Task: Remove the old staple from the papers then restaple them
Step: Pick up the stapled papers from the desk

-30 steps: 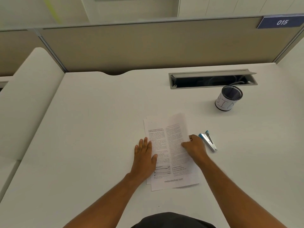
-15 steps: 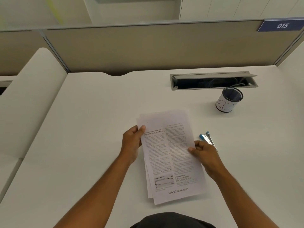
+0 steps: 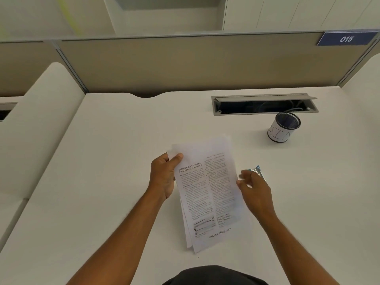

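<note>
White printed sheets: a loose stack of papers (image 3: pixel 207 194) is held above the pale desk top (image 3: pixel 115 153), in front of the person.
Left hand (image 3: pixel 164 177): the stack's upper left corner is pinched, thumb on top.
Right hand (image 3: pixel 255 190): blurred, fingers loosely spread beside the right edge; whether the paper is touched cannot be told.
Stapler: a small blue and silver stapler (image 3: pixel 259 171) lies on the desk just behind the right hand.
Progress: no staple can be made out; restapling is judged not yet done, removal unconfirmed.
Axis: the long axis runs from the person away, the top tilted slightly left; the text reads upright.
</note>
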